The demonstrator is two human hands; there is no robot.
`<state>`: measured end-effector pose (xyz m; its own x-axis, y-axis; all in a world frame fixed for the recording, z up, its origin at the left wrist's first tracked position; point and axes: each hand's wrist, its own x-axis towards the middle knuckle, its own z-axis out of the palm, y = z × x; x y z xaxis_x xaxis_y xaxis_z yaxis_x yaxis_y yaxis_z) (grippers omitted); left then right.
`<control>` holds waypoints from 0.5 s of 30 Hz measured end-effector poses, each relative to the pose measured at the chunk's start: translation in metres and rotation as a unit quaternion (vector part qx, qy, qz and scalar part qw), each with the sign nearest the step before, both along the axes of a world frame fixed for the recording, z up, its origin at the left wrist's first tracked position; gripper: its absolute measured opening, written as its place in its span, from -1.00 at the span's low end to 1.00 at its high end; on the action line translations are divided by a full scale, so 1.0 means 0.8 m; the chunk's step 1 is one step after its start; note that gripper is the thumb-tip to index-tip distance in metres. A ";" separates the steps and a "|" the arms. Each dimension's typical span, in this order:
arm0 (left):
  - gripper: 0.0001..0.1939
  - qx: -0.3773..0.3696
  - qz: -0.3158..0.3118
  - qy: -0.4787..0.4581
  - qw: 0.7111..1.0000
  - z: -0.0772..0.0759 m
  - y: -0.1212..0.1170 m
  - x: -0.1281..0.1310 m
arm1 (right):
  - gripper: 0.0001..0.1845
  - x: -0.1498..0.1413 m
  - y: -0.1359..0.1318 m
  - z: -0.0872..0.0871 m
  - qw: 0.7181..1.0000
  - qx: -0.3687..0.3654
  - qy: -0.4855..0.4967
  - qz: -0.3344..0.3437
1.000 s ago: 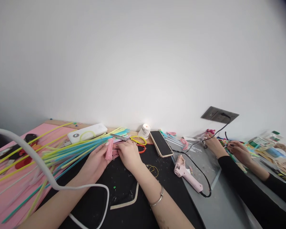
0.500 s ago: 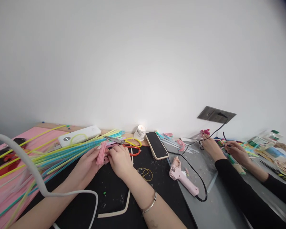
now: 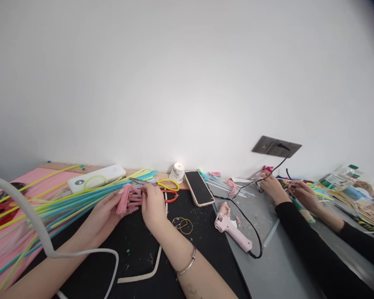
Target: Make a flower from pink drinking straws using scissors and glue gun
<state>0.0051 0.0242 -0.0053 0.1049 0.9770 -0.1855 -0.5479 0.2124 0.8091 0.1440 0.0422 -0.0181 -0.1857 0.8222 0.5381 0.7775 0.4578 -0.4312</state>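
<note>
My left hand (image 3: pixel 107 211) is closed around a bundle of pink pipe cleaners (image 3: pixel 122 200), held above the black mat (image 3: pixel 143 245). Several pink strands run sideways from the bundle toward my right hand (image 3: pixel 152 207). The fingers of that hand are pinched at the strands' ends, their tips partly hidden. Just behind my hands lie scissors (image 3: pixel 169 184) with yellow and red handles. Loose pipe cleaners (image 3: pixel 90 195) in blue, yellow and green spread out to the left.
A white power bank (image 3: pixel 96 177), a candle (image 3: pixel 177 172) and a phone (image 3: pixel 199 189) line the wall side. A pink glue gun (image 3: pixel 232 228) lies right of the mat. A white cable (image 3: pixel 34 216) crosses the left foreground. Another person's hands (image 3: pixel 276 189) work at the right.
My hands have moved slightly apart, and more pink strands show between them. The whole view has shifted, so things appear a little further left.
</note>
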 end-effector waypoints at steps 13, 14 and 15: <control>-0.80 0.001 0.027 0.027 0.999 0.004 -0.007 0.006 | -0.73 0.019 -0.001 0.009 0.948 -0.040 0.315 0.007; -0.79 0.002 0.026 0.028 0.999 0.003 -0.006 0.006 | -0.74 0.020 -0.001 0.011 0.939 -0.052 0.340 0.004; -0.78 0.005 0.022 0.028 0.999 0.002 -0.006 0.007 | -0.75 0.021 -0.001 0.012 0.930 -0.061 0.363 0.002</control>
